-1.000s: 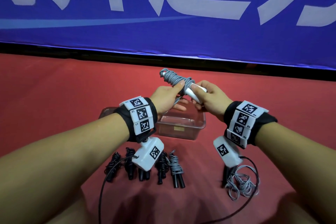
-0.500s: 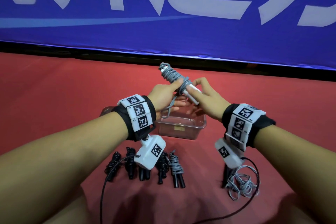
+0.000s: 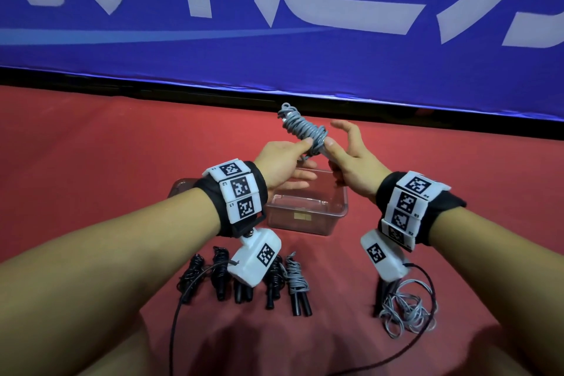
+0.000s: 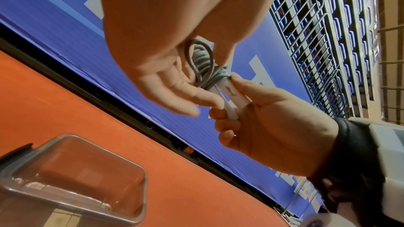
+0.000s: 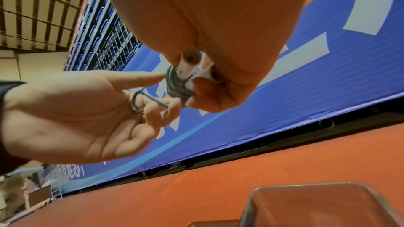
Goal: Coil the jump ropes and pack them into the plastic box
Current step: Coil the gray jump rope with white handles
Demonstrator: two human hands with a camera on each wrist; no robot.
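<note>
Blue banner [image 3: 274, 40] with white lettering fills the far side of what I see, and below it the red floor [image 3: 91, 146] carries everything else. Clear plastic box [image 3: 305, 217] sits open on the floor right under my hands, with nothing in it that I can make out. Nearer to me lies a row of coiled ropes [image 3: 244, 281], four black and one grey, side by side with handles toward me. Off to the right, well apart from the row, a loose rope [image 3: 403, 308] sprawls in grey loops beside its black handle. Above the box I hold the grey rope [image 3: 303, 130], wound into a tight bundle around its white handles [image 4: 231, 99]. My right hand [image 3: 351, 162] is wrapped around those handles, thumb pressed against the winding. My left hand [image 3: 283, 159] touches the coil with thumb and forefinger, a short rope loop hooked in its curled fingers [image 5: 153, 110].
</note>
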